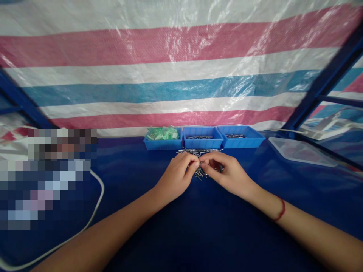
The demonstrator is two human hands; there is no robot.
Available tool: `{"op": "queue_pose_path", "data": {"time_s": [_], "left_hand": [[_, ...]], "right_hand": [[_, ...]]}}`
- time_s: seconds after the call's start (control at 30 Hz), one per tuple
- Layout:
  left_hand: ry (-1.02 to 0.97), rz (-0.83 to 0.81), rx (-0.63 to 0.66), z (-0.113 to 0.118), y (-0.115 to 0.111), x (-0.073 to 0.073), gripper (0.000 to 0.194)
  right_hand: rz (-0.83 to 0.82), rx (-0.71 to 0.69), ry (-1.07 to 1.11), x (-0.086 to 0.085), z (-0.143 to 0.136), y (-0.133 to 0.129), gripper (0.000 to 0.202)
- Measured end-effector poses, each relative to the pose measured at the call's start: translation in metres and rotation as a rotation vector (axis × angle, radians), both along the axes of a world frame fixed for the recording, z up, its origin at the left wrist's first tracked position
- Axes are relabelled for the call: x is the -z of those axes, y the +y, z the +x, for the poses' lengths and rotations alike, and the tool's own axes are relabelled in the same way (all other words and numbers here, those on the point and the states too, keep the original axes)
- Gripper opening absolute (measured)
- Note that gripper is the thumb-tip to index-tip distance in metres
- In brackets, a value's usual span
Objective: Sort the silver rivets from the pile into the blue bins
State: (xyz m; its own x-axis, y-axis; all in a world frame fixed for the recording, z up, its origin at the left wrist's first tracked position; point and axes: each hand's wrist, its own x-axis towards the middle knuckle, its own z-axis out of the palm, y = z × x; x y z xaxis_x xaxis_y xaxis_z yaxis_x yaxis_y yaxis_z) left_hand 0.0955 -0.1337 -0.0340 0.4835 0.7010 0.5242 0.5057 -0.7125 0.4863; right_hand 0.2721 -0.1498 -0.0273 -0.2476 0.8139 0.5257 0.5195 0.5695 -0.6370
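A loose pile of thin metal pins, perhaps screws or nails (200,173), lies on the blue table. Over it my left hand (181,172) and my right hand (224,170) meet almost fingertip to fingertip. Both are closed in a pinch, thumb against fingers. Whatever sits between the fingertips is too small to name. Just behind the pile stand three blue bins in a row. In the left bin (163,145) are green plastic packets; the middle bin (203,143) and the right bin (244,142) hold more of the thin metal pieces.
A white cable (100,192) curves across the table (127,170) at left, beside a blurred-out patch. To the right lies a clear plastic lid (302,151), with a white device (326,126) behind it. Striped sheeting (176,90) hangs at the back between blue frame posts.
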Motion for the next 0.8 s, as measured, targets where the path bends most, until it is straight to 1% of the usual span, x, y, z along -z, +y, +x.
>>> {"op": "queue_pose_path", "data": {"time_s": [0.1,0.27,0.53,0.8], "left_hand": [[-0.142,-0.113,0.008,0.0046,-0.0060,0.0019,0.015],[-0.178,-0.187,0.051,0.0058,-0.0080,0.0052,0.016],[-0.174,-0.180,0.106,0.0060,-0.0104,0.0002,0.012],[-0.216,-0.138,0.050,0.0055,-0.0084,0.0026,0.005]], "right_hand": [[-0.023,-0.038,0.081,-0.0034,-0.0032,-0.0046,0.015],[-0.091,-0.072,0.195,-0.0039,-0.0052,-0.0068,0.016],[-0.081,-0.072,0.200,-0.0033,-0.0038,-0.0080,0.013],[-0.003,-0.078,0.145,-0.0042,-0.0028,-0.0074,0.012]]}}
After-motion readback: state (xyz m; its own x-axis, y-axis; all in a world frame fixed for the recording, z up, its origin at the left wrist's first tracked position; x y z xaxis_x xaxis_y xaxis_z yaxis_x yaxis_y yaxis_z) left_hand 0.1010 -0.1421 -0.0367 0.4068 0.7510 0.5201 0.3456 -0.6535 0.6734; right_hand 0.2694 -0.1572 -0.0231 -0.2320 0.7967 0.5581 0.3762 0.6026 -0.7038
